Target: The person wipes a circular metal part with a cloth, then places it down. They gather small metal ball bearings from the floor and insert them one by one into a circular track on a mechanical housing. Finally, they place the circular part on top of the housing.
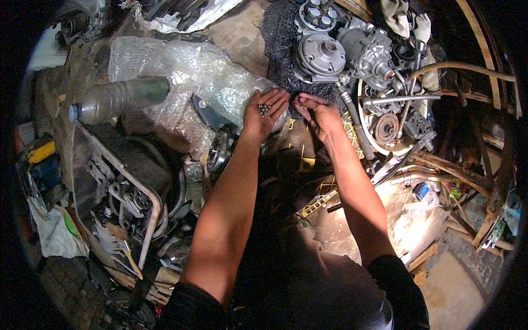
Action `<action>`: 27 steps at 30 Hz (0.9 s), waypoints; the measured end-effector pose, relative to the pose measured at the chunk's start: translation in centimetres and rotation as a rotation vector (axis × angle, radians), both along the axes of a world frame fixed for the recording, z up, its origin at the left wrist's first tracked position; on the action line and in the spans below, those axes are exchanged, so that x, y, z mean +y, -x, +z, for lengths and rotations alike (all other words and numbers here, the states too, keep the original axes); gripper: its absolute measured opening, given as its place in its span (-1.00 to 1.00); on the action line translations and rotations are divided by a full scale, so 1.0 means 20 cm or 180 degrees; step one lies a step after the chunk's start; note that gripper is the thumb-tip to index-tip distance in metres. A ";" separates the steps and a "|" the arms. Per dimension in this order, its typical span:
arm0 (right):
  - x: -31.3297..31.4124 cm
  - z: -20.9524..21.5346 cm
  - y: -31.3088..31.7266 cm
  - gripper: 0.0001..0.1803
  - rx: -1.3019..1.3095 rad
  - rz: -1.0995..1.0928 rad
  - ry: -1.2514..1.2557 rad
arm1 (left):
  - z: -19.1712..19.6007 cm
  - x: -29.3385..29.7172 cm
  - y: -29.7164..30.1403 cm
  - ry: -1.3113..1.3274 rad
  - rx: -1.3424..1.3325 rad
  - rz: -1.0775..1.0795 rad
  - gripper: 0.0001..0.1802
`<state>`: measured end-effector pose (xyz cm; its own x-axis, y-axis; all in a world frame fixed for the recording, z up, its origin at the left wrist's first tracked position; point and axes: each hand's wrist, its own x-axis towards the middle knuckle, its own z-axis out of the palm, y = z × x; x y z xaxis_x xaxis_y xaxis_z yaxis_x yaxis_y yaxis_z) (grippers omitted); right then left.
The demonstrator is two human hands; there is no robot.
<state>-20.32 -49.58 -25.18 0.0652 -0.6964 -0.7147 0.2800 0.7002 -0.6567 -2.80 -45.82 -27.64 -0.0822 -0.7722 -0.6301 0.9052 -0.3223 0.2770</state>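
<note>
The left hand [264,113] lies palm up, fingers apart, cupping small steel balls [264,109]. The right hand [318,113] pinches together just beside; the palm is best kept level.

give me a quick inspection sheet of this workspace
surface: dark gritty mat beside crinkled clear plastic sheet
job's things: small shiny steel balls lie in the cupped palm of the left hand
clutter: grey cast-metal machine parts, grimy plastic bottle lying on its side, round metal ring part
grippers: left hand open, palm up; right hand pinches something too small to tell
cables: black ribbed hose
surroundings: bent metal tube frame, wooden slats
</note>
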 end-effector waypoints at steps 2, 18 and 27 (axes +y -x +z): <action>0.04 0.13 -0.07 -0.77 -0.0392 -0.0077 -0.0129 | -0.02 0.00 0.00 -0.0004 0.0007 0.0016 -0.44; 0.20 0.03 -0.27 -0.70 0.1419 0.1335 0.2017 | -0.20 0.02 -0.03 0.0313 0.0006 -0.0330 -0.47; 0.00 0.02 0.10 -0.69 0.2993 0.0193 0.2053 | -0.10 0.01 -0.01 -0.0051 0.0136 -0.0031 -0.48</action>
<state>-22.37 -49.63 -24.84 -0.2607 -0.9654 -0.0085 -0.5357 0.1520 -0.8306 -2.61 -45.60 -29.72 -0.1168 -0.7611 -0.6380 0.9129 -0.3353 0.2328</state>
